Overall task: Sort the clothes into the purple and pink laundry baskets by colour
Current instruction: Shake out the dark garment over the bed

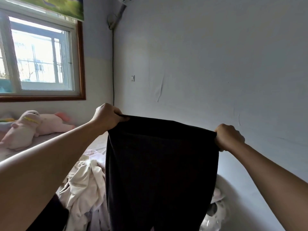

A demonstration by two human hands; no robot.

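A black garment [160, 172], perhaps trousers, hangs spread out in front of me above the bed. My left hand [108, 117] grips its top left corner and my right hand [228, 137] grips its top right corner, stretching the waistband between them. Beneath it lies a heap of pale cream and light pink clothes [85, 185] on the bed. Neither laundry basket is in view.
A pink plush toy [33, 127] lies on the bed [50, 139] at the left under the window [40, 57]. A white wall [216, 72] stands close ahead and to the right. A patterned white item [215, 212] lies by the wall at lower right.
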